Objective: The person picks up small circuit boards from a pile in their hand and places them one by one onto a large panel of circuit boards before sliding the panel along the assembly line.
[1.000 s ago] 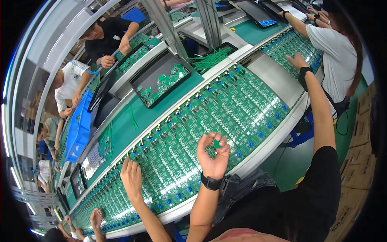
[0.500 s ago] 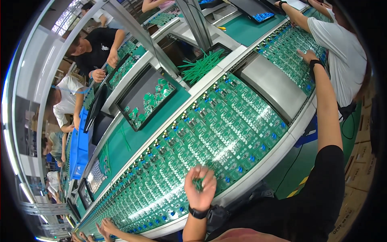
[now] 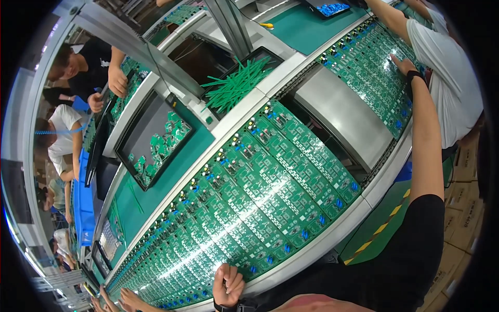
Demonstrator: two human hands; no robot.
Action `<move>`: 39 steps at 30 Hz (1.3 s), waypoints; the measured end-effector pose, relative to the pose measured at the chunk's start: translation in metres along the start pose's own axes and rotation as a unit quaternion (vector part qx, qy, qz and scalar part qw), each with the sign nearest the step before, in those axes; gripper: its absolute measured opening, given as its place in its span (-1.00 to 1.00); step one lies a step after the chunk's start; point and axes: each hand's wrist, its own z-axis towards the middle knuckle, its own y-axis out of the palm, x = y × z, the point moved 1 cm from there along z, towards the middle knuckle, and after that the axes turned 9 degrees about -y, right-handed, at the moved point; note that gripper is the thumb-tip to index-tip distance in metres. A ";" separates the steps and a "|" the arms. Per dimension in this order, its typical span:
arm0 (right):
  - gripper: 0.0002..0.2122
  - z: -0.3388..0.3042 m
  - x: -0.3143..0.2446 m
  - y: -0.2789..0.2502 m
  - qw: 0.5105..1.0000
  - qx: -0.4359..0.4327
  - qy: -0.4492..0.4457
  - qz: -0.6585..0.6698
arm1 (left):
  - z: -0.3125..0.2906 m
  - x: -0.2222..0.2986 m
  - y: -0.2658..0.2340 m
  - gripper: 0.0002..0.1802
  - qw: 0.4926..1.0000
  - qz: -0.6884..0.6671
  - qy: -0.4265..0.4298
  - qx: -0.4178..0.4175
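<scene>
My left hand [image 3: 227, 285] is raised near the front edge of the line, its fingers curled toward the palm. Whatever is inside those fingers is hidden. Beneath and beyond it lies a long row of green circuit boards [image 3: 280, 171], with blue parts along the near side and small black, white and yellow parts along the far side. Stretched far to the right, my right hand [image 3: 403, 66] has its fingers extended over another group of circuit boards [image 3: 364, 67], past a smooth metal cover [image 3: 345, 112]. It appears to touch them, with nothing visible in its grasp.
Across the rail stand a black tray of small green boards [image 3: 136, 127] and a heap of green strips [image 3: 239, 83]. A metal post [image 3: 228, 26] rises behind. Co-workers' hands [image 3: 130, 299] are at the lower left; a person in white [image 3: 442, 73] stands close at right.
My left hand has come back toward the near edge, fingers still curled. The gap between the long row of boards and the metal cover has widened. My right hand stays over the far boards.
</scene>
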 end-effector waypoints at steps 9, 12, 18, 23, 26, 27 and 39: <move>0.00 -0.021 -0.015 -0.022 0.996 -0.053 -0.016 -0.071 | -0.008 0.007 0.001 -0.69 0.999 0.017 0.029 0.017; -0.01 -0.027 -0.024 -0.030 0.992 -0.092 -0.019 -0.078 | -0.011 0.007 -0.003 -0.69 0.999 0.011 0.032 0.012; -0.01 -0.044 -0.038 -0.034 0.988 -0.122 -0.007 -0.090 | -0.020 0.003 -0.012 -0.68 0.999 -0.008 0.044 -0.001; -0.01 -0.043 -0.040 -0.027 0.991 -0.098 -0.005 -0.096 | -0.027 0.002 -0.018 -0.68 0.998 -0.020 0.050 -0.012; -0.01 -0.040 -0.034 -0.020 0.992 -0.079 -0.002 -0.100 | -0.030 0.000 -0.022 -0.68 0.998 -0.028 0.053 -0.020; -0.01 -0.041 -0.033 -0.018 0.992 -0.073 -0.001 -0.101 | -0.032 0.000 -0.023 -0.68 0.998 -0.031 0.055 -0.022; -0.02 -0.071 -0.046 -0.009 0.995 0.007 0.005 -0.103 | -0.041 -0.007 -0.028 -0.67 0.997 -0.030 0.072 -0.026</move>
